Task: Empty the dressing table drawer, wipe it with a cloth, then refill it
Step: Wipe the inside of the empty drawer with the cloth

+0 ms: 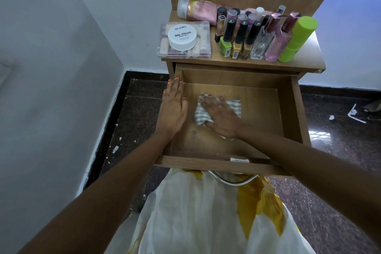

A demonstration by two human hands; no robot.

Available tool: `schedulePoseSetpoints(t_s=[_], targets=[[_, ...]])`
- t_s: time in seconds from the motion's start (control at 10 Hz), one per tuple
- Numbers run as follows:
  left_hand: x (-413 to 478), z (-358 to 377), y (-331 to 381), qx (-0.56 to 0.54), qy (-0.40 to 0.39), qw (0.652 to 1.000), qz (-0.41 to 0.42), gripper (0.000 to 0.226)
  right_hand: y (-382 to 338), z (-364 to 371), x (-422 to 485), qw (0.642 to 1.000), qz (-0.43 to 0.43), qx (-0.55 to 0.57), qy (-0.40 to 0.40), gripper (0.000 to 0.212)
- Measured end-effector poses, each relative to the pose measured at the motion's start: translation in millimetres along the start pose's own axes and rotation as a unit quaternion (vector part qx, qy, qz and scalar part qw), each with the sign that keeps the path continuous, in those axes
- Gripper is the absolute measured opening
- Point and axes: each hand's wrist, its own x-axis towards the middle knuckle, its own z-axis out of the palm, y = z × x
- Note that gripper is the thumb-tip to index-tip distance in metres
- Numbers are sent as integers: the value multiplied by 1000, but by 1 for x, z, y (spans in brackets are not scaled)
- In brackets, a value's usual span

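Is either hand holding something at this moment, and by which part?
Nothing is gripped. The right hand presses flat on the middle of the striped cloth; the left hand rests open on the left wall of the drawer.

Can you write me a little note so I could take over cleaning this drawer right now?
Left hand: flat, resting on the left wall of the pulled-out brown wooden drawer.
Right hand: flat, pressing the grey-and-white striped cloth onto the drawer floor.
Done: the drawer is emptied. The nail polish bottles, clear plastic box and white round wipes jar are on the wooden dressing table top.
Left: finish wiping, then put everything back in.
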Motion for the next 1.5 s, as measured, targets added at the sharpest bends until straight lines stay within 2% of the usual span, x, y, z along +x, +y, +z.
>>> schedulePoseSetpoints(t_s=[0.1,0.3,0.4,0.5,0.6,0.7,0.8,0.9,1.0,1.3,1.4,1.5], targets=[[1,-1,1,5,-2,1000,-1,49,-23,7,8,989,-130,62,-39,53],[1,0,0,0,2,1000,-1,49,-25,-1,-1,959,-222,123,-129,55],[1,1,0,-5,3,1000,-3,49,-34,-2,-15,954,-209,150,-156,67],[-1,0,1,-7,5,1000,-1,49,-28,-7,-20,950,-200,146,-190,71],[-1,1,-2,-8,4,1000,-1,49,-11,-16,-32,943,-191,141,-232,61],[-1,1,-2,-9,7,1000,1,49,16,-25,-53,941,-180,155,-241,35],[0,1,-2,-7,8,1000,2,49,41,-34,-75,931,-119,189,-290,34],[0,2,-1,-5,9,1000,2,49,57,-38,-90,932,-76,192,-298,40],[-1,1,-2,-1,9,1000,4,48,60,-37,-91,929,-68,196,-306,35],[-1,1,-1,2,8,1000,4,48,11,-28,-56,942,-109,177,-262,36],[-1,1,-1,6,6,1000,2,48,-10,-21,-42,945,-98,190,-249,54],[-1,0,-1,6,4,1000,1,48,-15,-20,-46,950,-104,197,-218,59]])
